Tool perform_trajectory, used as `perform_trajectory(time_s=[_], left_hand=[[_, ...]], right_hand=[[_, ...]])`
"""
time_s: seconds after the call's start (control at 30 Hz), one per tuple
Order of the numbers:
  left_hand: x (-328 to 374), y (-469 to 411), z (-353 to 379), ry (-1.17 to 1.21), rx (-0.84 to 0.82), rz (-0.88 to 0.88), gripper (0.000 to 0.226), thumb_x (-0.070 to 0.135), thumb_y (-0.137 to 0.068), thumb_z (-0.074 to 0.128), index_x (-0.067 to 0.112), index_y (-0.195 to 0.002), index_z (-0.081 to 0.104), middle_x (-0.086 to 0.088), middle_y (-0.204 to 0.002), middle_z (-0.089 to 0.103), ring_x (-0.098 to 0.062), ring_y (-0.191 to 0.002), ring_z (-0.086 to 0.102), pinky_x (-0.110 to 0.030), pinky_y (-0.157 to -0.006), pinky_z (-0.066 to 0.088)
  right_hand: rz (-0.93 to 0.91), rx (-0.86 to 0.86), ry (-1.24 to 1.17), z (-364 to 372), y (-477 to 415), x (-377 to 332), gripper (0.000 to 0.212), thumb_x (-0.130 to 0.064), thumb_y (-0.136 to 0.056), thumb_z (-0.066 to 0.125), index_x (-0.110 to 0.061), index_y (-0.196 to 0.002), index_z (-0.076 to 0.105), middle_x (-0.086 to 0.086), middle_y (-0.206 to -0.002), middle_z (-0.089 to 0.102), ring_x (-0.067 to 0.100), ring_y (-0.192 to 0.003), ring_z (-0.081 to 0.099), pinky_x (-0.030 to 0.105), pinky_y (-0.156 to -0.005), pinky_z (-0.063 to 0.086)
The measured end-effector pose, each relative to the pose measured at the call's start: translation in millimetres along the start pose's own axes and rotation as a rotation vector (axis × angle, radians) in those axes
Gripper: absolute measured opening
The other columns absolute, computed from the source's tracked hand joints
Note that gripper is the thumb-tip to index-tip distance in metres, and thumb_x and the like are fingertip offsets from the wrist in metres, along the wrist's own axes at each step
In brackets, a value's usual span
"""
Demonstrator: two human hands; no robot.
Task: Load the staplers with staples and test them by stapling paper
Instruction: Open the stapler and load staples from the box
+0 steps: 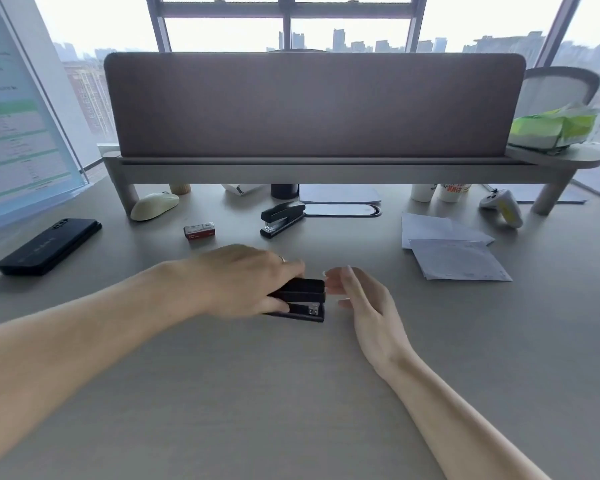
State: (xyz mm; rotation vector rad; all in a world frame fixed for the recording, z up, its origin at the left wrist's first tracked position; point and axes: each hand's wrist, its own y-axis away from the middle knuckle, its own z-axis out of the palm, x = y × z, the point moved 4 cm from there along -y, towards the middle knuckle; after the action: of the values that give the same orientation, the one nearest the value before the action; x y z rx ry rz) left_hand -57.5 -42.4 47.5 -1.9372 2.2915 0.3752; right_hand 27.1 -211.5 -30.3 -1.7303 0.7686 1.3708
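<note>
My left hand (246, 278) grips a small black stapler (303, 299) that sits on the grey desk near its middle, thumb below and fingers over the top. Just right of the stapler's front end, my right hand (357, 292) hovers with its fingers loosely bent and nothing in it. A second black stapler (282, 218) lies farther back on the desk. To its left lies a small red box of staples (199, 231). Folded white paper sheets (454, 252) lie at the right.
A black phone (49, 245) lies at the left and a pale mouse (155, 205) behind it. A raised shelf with a grey partition (312, 105) spans the back, with cups (440, 192) and a game controller (503, 206) under its right end. A screen (14, 116) stands at far left.
</note>
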Motion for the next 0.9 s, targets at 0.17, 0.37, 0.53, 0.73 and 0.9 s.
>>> perform_trajectory(time_s=[0.17,0.37,0.53,0.73,0.9], left_hand=[[13,-7,16,0.396,0.026,-0.122,0.027,0.041,-0.098,0.064,0.024,-0.116,0.054,0.013,-0.089,0.05,-0.018,-0.083,0.054,-0.027,-0.066,0.038],[22,-9,33,0.734,0.296,-0.203,0.025,0.047,-0.088,0.071,0.032,-0.106,0.06,0.011,-0.1,0.066,-0.011,-0.09,0.061,-0.032,-0.08,0.051],[41,-14,41,0.719,0.523,-0.197,0.024,0.041,-0.093,0.07,0.024,-0.109,0.062,0.012,-0.1,0.06,-0.011,-0.093,0.059,-0.031,-0.084,0.05],[24,25,36,0.985,0.951,-0.427,0.023,0.034,-0.105,0.046,0.012,-0.107,0.053,0.007,-0.091,0.066,-0.01,-0.086,0.063,-0.02,-0.079,0.046],[10,52,58,1.19,1.143,-0.606,0.017,0.041,-0.107,0.035,0.036,-0.098,0.048,0.002,-0.096,0.077,-0.018,-0.099,0.074,-0.036,-0.091,0.053]], right_hand=[[-0.045,-0.168,0.307,6,5,-2,0.043,-0.04,-0.078,0.082,-0.033,-0.118,0.069,-0.016,-0.105,0.078,0.003,-0.09,0.074,0.021,-0.081,0.057],[-0.088,-0.208,0.355,8,6,1,0.057,-0.007,-0.082,0.076,-0.031,-0.13,0.055,-0.013,-0.098,0.08,0.006,-0.082,0.073,0.024,-0.076,0.058],[-0.115,-0.17,0.365,8,4,-4,0.058,-0.01,-0.084,0.08,-0.027,-0.133,0.052,-0.008,-0.081,0.076,0.005,-0.064,0.061,0.012,-0.061,0.044],[-0.076,-0.144,0.331,7,0,4,0.058,-0.015,-0.08,0.087,-0.036,-0.127,0.059,-0.012,-0.093,0.081,0.012,-0.08,0.074,0.029,-0.079,0.059],[-0.078,-0.142,0.343,8,-1,6,0.052,-0.016,-0.08,0.088,-0.035,-0.122,0.064,-0.012,-0.093,0.08,0.01,-0.083,0.074,0.027,-0.081,0.058]])
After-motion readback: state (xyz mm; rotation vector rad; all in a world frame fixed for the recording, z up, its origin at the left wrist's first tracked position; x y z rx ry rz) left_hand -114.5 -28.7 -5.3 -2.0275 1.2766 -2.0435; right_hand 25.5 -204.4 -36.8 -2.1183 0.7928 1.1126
